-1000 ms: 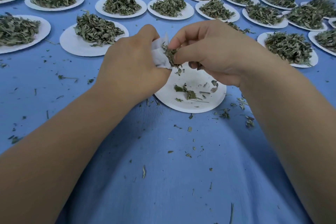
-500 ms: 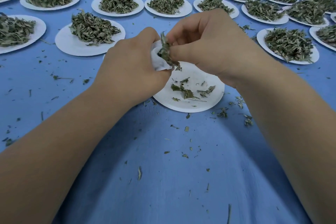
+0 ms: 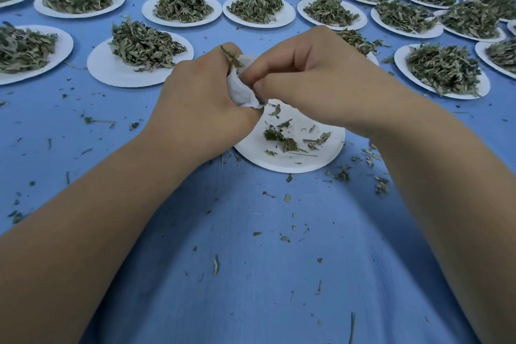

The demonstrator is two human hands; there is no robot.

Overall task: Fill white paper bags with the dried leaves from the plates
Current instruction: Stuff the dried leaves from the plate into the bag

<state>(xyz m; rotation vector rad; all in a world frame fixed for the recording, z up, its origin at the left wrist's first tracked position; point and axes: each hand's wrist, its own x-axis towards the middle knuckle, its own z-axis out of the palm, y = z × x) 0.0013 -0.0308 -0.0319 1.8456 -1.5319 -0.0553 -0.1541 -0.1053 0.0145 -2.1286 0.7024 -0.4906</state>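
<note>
My left hand grips a small white paper bag just above the nearest white plate. A few dried leaves stick out of the bag's top by my left thumb. My right hand has its curled fingertips at the bag's mouth, pinching or pushing leaves in; what they hold is hidden. Only a few leaf scraps lie on the plate under the hands. The inside of the bag is hidden.
Several white plates heaped with dried leaves stand in rows behind, the closest plate to the left and another plate to the right. Leaf crumbs litter the blue cloth in front.
The clump of leaves between my right fingers has gone down into the bag. My right fingertips now sit at the bag's mouth. The left hand has kept its grip.
</note>
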